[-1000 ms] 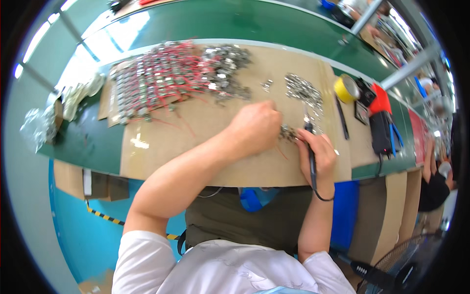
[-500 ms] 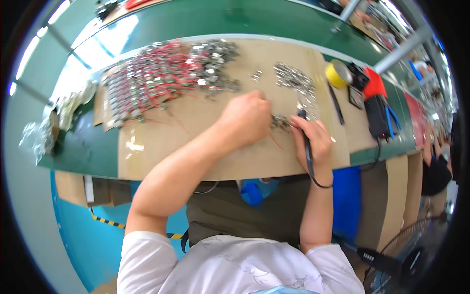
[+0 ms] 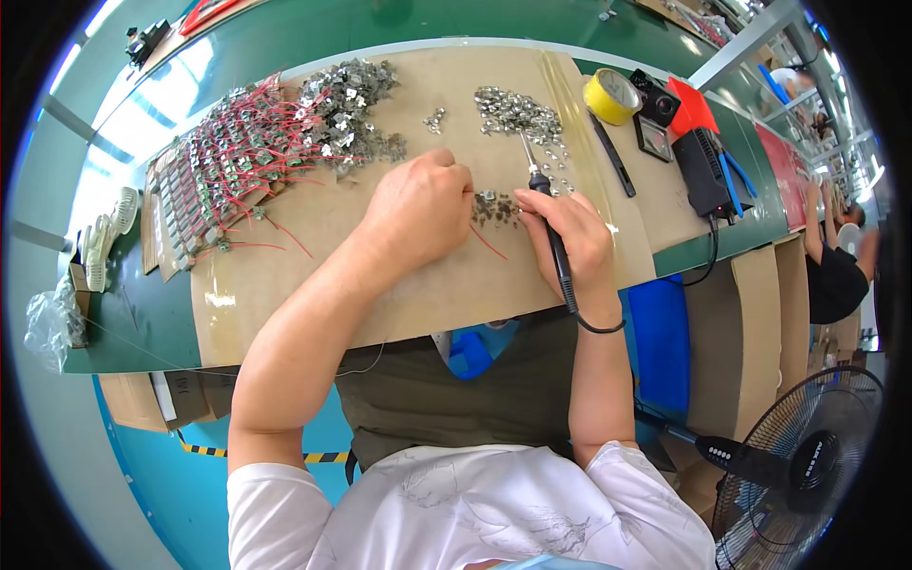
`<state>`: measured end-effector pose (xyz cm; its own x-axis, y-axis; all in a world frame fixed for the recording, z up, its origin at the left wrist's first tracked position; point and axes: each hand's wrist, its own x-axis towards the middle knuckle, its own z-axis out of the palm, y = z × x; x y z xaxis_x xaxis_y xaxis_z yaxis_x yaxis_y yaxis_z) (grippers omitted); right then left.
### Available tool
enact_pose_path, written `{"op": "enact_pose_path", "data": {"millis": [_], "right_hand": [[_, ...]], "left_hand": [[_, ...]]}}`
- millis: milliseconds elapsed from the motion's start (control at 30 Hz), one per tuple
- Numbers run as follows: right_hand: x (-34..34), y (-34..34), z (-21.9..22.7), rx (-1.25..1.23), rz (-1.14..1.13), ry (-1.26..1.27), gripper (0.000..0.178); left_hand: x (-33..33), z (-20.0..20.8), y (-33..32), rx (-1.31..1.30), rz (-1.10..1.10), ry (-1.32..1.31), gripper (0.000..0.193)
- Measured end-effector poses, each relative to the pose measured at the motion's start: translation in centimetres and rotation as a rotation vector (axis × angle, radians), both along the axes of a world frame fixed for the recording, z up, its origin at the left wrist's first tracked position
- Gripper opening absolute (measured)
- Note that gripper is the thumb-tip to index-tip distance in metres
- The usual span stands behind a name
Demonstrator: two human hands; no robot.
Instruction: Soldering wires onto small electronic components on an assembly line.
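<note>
My left hand (image 3: 418,207) is closed over the cardboard sheet (image 3: 313,318), fingers bent into a pinch. A thin red wire (image 3: 489,243) runs out from its fingertips; anything else between them is hidden. In my right hand (image 3: 581,245) a black-handled soldering iron (image 3: 559,249) is gripped like a pen. Its metal tip points away from me, at the near edge of a heap of small shiny metal parts (image 3: 518,111). Between the two hands lies a small cluster of dark metal pieces (image 3: 496,208). A few silver bits (image 3: 435,120) sit apart beyond my left hand.
At the left, rows of small parts with red wires (image 3: 223,161) adjoin a grey metal pile (image 3: 347,104). Yellow tape (image 3: 611,97), a black pen-like tool (image 3: 613,157) and a black box (image 3: 703,171) with a cable stand at the right. A fan (image 3: 807,456) is lower right.
My view has shifted, so the bench and both hands appear farther up and left. The hands keep nearly the same places over the cardboard, the iron still in the right one.
</note>
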<state>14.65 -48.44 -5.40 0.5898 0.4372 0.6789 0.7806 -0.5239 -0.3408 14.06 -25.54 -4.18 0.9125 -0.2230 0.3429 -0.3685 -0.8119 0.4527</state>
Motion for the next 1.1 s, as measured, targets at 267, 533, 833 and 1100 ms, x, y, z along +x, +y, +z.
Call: {"op": "enact_pose_path", "data": {"millis": [267, 533, 833, 1100], "right_hand": [[-0.1, 0.1, 0.3, -0.005, -0.006, 0.012, 0.035], [-1.1, -0.6, -0.3, 0.107, -0.027, -0.062, 0.029], [-3.3, -2.8, -1.9, 0.794, -0.021, 0.393, 0.033], [-4.0, -2.8, -1.6, 0.660, -0.118, 0.400, 0.018]], "left_hand": [[0.1, 0.7, 0.7, 0.006, 0.019, 0.004, 0.017], [-0.2, 1.7, 0.8, -0.091, 0.056, -0.097, 0.011], [-0.7, 1.7, -1.2, -0.410, -0.036, 0.047, 0.009], [-0.9, 0.0, -2.2, -0.265, -0.120, 0.103, 0.010]]}}
